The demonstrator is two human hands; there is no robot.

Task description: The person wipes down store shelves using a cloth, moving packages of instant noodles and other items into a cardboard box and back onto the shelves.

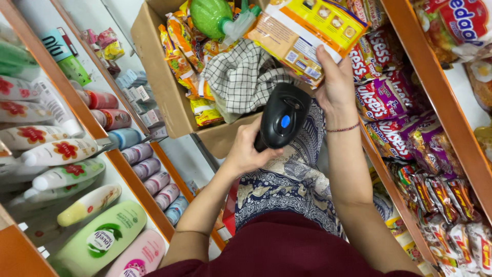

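A small shop: orange shelves [451, 102] stacked with noodle packets [394, 133] and lotion bottles [66, 174], plus a barcode scanner [283, 120].

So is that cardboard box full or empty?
Full: the box is heaped with snack packets, a green bottle and a checked cloth.

Narrow shop aisle seen from above, shelving on both sides; left shelf unit [77, 105] has orange-brown wooden edges and pale boards, stocked with lotion bottles [100, 237] lying on their sides in green, pink and white, plus rows of small tubes [148, 166] lower down; right shelf unit [456, 123] of the same orange-brown wood, packed with bright snack packets [389, 97] in purple, red and yellow; open cardboard box [161, 77] full of packets stands between the shelves; floor mostly hidden; light even and bright, no strong shadows.
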